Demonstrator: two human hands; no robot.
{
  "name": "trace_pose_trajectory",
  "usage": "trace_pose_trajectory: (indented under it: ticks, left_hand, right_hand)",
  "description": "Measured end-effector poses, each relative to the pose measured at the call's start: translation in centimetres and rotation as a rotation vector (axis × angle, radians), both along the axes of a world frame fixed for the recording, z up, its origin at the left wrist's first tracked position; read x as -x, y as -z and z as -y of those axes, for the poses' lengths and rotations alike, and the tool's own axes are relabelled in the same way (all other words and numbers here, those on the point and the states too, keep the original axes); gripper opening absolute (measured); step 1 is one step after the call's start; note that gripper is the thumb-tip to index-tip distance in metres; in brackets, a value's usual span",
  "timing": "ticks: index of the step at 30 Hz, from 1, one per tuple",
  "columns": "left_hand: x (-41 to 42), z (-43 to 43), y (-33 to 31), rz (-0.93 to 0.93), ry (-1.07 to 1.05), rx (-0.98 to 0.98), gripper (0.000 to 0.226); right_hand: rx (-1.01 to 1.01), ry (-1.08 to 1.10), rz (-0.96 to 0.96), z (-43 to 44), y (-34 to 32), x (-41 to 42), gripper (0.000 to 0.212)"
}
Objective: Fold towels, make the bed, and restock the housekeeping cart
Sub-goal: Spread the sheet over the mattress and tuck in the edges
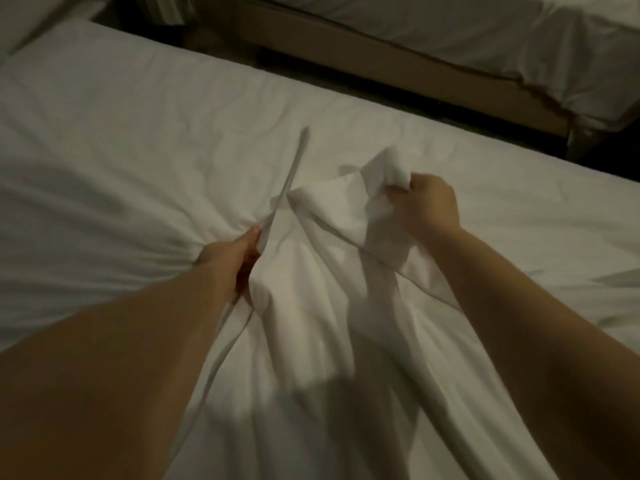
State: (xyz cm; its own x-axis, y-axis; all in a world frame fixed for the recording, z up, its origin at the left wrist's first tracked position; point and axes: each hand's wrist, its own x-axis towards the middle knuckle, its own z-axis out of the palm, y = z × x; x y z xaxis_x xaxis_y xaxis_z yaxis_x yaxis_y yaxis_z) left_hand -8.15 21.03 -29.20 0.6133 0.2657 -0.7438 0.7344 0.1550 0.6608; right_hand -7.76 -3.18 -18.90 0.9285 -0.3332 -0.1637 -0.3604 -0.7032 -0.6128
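Pinching a taut hem of the white sheet in the left hand, grip curled round the edge, hem stretched up and away over the bed. Clutching a bunched wad of the same sheet in the right hand, grip clenched tight, lifted just above the mattress. Draped slack and creased between both forearms, spilling toward the camera. Beyond, well apart at top right: second bed, wooden frame under it.
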Motion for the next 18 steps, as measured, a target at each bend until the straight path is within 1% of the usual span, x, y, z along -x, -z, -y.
trace_pose_trajectory:
  ticks: [4,5,6,8,10,12,16,18]
  left_hand:
    - [-1.1,-0.5,1.3,-0.102,0.000,0.024,0.044]
    - [-1.2,-0.6,1.4,-0.125,0.006,0.053,0.044]
    - [-1.4,-0.6,1.4,-0.154,0.017,0.100,0.046]
    - [-1.4,-0.5,1.4,-0.188,0.015,0.182,0.060]
    - [-1.6,-0.5,1.4,-0.187,0.023,0.177,0.071]
    - [-1.7,-0.6,1.5,-0.200,0.018,0.202,0.073]
    - [-1.5,-0.8,1.7,-0.192,0.028,0.251,0.074]
    - [-1.5,-0.8,1.7,-0.175,0.028,0.273,0.073]
  right_hand:
    - [0.346,-0.216,0.076,-1.1,-3.2,-7.4,0.013]
    - [0.412,-0.258,0.084,-1.5,-3.2,-9.2,0.013]
    - [0.425,-0.276,0.083,-2.1,-3.0,-10.7,0.013]
    - [0.325,-0.289,0.047,-3.0,-1.6,-13.1,0.014]
    - [0.194,-0.289,-0.014,-3.4,0.3,-14.1,0.015]
    - [0.147,-0.287,-0.077,-3.6,2.1,-14.1,0.021]
    - [0.115,-0.225,-0.092,-3.9,3.3,-14.4,0.035]
    - [0.021,-0.173,-0.099,-4.0,3.1,-15.0,0.039]
